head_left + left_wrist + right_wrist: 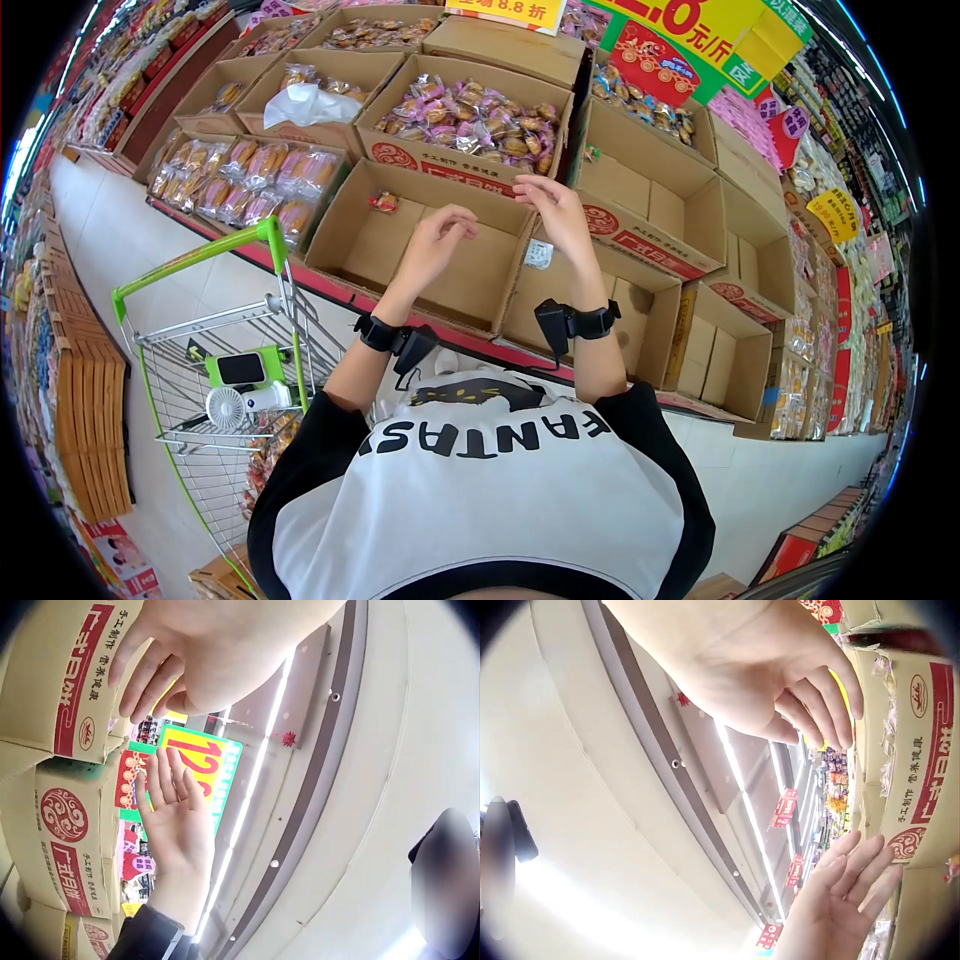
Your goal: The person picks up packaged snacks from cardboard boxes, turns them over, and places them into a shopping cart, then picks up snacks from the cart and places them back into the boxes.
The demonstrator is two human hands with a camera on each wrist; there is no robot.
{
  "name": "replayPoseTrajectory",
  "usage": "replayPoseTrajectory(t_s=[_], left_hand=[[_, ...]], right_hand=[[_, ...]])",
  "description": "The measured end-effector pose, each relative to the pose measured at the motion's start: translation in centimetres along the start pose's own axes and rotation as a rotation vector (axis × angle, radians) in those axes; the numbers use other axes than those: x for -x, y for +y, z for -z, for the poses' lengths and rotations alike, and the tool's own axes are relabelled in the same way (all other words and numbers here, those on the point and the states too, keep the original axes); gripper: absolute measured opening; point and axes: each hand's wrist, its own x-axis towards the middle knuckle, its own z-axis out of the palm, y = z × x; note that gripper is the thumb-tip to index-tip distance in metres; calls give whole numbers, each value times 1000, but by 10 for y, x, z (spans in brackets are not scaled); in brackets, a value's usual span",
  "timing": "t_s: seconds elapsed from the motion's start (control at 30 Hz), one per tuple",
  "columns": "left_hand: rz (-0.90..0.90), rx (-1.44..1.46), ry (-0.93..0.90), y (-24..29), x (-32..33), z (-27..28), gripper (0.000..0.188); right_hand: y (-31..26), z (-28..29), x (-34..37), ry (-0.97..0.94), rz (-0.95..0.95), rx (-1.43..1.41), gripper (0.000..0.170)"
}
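Both hands are held up over the open cardboard boxes, with nothing in either. My left hand (437, 243) hovers above a nearly bare box (365, 238), its fingers loosely bent. One small red-wrapped packet (384, 202) lies at that box's far left corner. To the right, my right hand (560, 215) is raised near the corner where several boxes meet, fingers loosely extended. Seen from the left wrist, the right palm (178, 832) faces the camera with its fingers spread. The right wrist view shows the left hand (840, 907) with its fingers apart.
Behind the hands stands a box of pink-wrapped pastries (470, 118). Bagged pastries (250, 180) fill a box at left. A green-handled shopping cart (200, 250) stands at the left, carrying a small white fan (226, 408). Yellow price signs (690, 45) hang over the back boxes.
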Motion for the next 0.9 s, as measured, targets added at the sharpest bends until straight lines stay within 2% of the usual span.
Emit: replayPoseTrajectory(t_s=[0.33,0.5,0.7,0.77,0.83,0.9], left_hand=[[-62,-5,8,-12,-52,4,14],[-165,-246,120,-27,-100,13,14],[-177,-365,124,-45,-164,14,22],[-231,-612,187,-59,-180,11,28],[-232,-642,189,-72,-192,9,34],[-132,-937,152,-81,-201,6,39]], right_hand=[[-3,18,-7,66,-46,50,27],[8,26,-16,96,-59,18,27],[19,32,-28,90,-54,-8,27],[19,32,-27,130,-75,-34,25],[25,35,-28,135,-73,-25,25],[29,37,-28,139,-79,-32,24]])
